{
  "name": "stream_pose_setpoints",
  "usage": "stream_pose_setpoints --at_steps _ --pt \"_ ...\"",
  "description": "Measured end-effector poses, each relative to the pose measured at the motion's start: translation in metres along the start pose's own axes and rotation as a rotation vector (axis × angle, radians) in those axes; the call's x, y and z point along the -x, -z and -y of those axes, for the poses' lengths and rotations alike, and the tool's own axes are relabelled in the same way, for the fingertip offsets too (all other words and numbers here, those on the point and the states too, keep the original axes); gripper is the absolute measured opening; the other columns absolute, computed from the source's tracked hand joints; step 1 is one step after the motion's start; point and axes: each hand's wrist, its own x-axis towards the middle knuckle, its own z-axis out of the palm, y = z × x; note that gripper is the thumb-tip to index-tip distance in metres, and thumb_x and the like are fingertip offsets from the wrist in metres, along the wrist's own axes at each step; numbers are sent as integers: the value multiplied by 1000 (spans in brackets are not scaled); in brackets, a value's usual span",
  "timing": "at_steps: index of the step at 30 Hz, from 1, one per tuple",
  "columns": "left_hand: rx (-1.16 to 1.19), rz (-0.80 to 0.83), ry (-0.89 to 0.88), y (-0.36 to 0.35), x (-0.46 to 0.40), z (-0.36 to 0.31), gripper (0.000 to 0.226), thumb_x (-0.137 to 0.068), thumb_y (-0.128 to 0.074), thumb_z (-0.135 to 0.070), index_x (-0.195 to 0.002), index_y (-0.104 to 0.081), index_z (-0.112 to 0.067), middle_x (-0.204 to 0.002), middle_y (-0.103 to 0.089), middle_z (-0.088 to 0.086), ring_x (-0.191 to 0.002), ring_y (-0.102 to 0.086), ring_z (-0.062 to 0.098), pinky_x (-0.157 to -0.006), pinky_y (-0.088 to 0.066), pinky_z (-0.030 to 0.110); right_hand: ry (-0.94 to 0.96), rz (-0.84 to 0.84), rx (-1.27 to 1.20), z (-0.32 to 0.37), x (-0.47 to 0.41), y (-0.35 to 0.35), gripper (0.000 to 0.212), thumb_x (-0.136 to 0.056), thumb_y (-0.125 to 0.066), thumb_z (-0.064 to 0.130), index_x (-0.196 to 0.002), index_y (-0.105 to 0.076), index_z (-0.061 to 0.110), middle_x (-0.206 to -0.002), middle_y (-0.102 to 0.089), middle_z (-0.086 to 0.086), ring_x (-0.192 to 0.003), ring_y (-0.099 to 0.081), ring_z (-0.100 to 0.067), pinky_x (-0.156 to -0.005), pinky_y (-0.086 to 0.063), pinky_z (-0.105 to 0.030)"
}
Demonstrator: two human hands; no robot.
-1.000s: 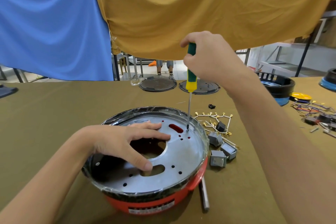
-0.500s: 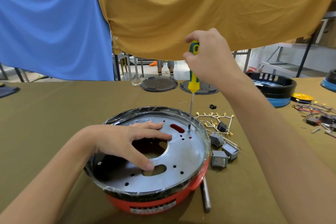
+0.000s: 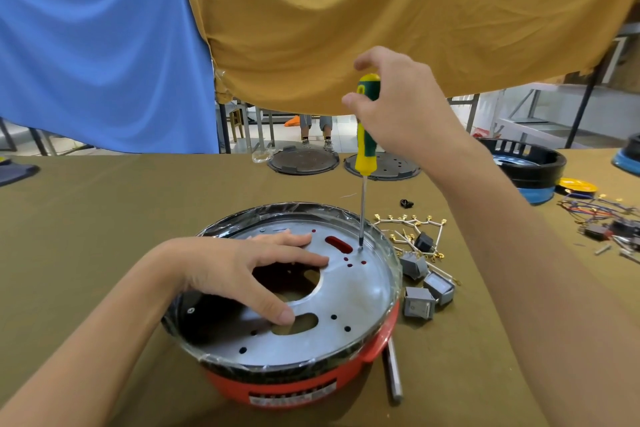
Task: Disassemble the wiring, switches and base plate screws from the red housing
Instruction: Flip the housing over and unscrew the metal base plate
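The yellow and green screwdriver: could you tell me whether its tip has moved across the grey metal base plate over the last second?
No. The yellow and green screwdriver keeps its tip at the same spot beside the red slot in the grey metal base plate; only the right hand regrips its handle.

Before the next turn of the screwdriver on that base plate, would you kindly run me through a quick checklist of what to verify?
1. Screwdriver tip seated on the base plate near the far rim: ok. Whether it sits in a screw head: cannot tell.
2. Shaft upright: ok, close to vertical.
3. Right hand grip on the handle: not ok, some fingers lifted off, thumb and fingertips only.
4. Left hand steadying the plate: ok, fingers spread flat around the central opening.
5. Red housing resting flat on the table: ok.
6. Removed switches and wiring clear of the work: ok, lying beside the housing.
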Motion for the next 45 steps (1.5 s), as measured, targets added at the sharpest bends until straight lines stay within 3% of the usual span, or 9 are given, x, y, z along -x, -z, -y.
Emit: stream_pose_setpoints --at_steps 4,11,14,18,23,28,32,39,45 --pt "-5 2 4 1 0 0 75 -71 -72 -67 -129 -27 -80 -149 3 -50 -143 14 -13 -123 -1 52 -61 44 -170 1 0 3 26 -93 -45 22 -109 -63 13 -76 -57 5 -58 -44 -10 -54 -34 -26" --pt "13 -3 -8 0 0 1 75 -70 -73 -65 -129 -29 -79 -148 3 -51 -142 14 -16 -124 -1 49 20 9 14 -1 1 -7 36 -94 -63 45 -121 -63 21 -112 -39 -5 -104 -50 -25 -88 -40 -27" --pt "13 0 0 0 1 -1 75 -71 -73 -64 -129 -28 -80 -149 3 -50 -143 14 -14 -124 -1 49 13 13 14 -5 -1 -5 39 -97 -59 27 -135 -54 19 -116 -55 -4 -97 -55 -20 -81 -40 -24" --pt "6 2 3 0 0 -1 75 -71 -73 -64 -129 -28 -79 -148 3 -51 -143 14 -14 -123 0 50 -62 22 -148 -4 -2 -2 23 -91 -50 24 -111 -59 17 -88 -55 6 -67 -50 -9 -54 -35 -22" --pt "12 -4 -7 0 0 0 75 -70 -73 -65 -129 -29 -79 -148 2 -51 -142 13 -16 -124 -1 48 3 58 -54 -2 1 -8 32 -91 -64 45 -116 -60 25 -110 -39 -5 -97 -49 -25 -82 -46 -30" --pt "8 -2 3 0 0 0 75 -70 -73 -65 -129 -28 -80 -147 2 -52 -142 14 -15 -124 -1 50 19 43 -8 -4 -2 -5 36 -96 -57 25 -132 -54 22 -112 -57 -3 -98 -52 -20 -80 -42 -30" --pt "3 0 5 1 -1 0 75 -72 -74 -65 -129 -27 -80 -147 3 -52 -143 14 -14 -123 0 51 -75 77 -128 -4 -1 -4 25 -91 -48 24 -114 -52 17 -88 -52 3 -76 -50 -20 -60 -37 -31" --pt "8 2 0 0 0 0 75 -73 -74 -62 -129 -28 -79 -148 3 -51 -142 14 -15 -124 0 48 -11 -19 18 -3 0 -9 43 -88 -67 53 -114 -59 19 -107 -39 -6 -92 -49 -25 -80 -45 -31" --pt "2 3 7 1 0 -2 75 -71 -73 -63 -128 -27 -80 -148 3 -51 -143 14 -13 -123 -1 49 16 11 16 -4 -2 -4 35 -95 -62 28 -129 -57 20 -108 -50 -5 -87 -48 -19 -78 -44 -29"
